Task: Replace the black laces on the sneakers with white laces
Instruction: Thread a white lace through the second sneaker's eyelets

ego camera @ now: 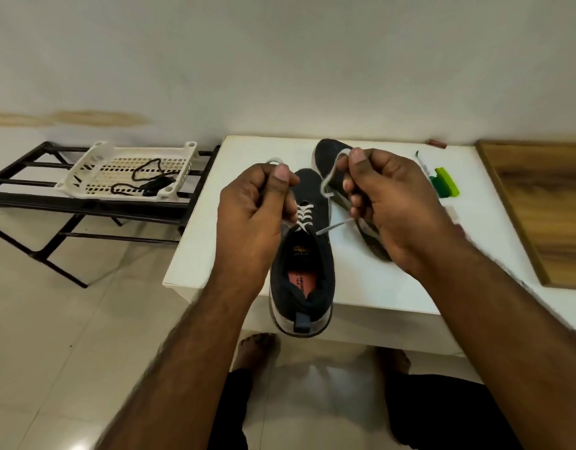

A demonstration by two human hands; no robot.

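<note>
1. While two sneakers are seen on the white table, much of the far sneaker is hidden behind the right hand, and only its toe and part of its side can be made out.
2. The near sneaker is laid with its heel overhanging the table's front edge; white lace is threaded across several rows of its eyelets.
3. One lace end is pinched by the left hand, fingers curled, a small loop showing above the knuckles; the other end is gripped in the curled right hand, and a strand is drawn from it down to the eyelets.
4. Black laces are seen in a white basket on a black rack left of the table; their number cannot be told.
5. A green object near the table's right side is hard to identify, and a wooden panel is cut off at the right edge.
6. Open tabletop is left along the far edge and between the sneakers and the green object.
7. Two bare feet are glimpsed beneath the table.
</note>
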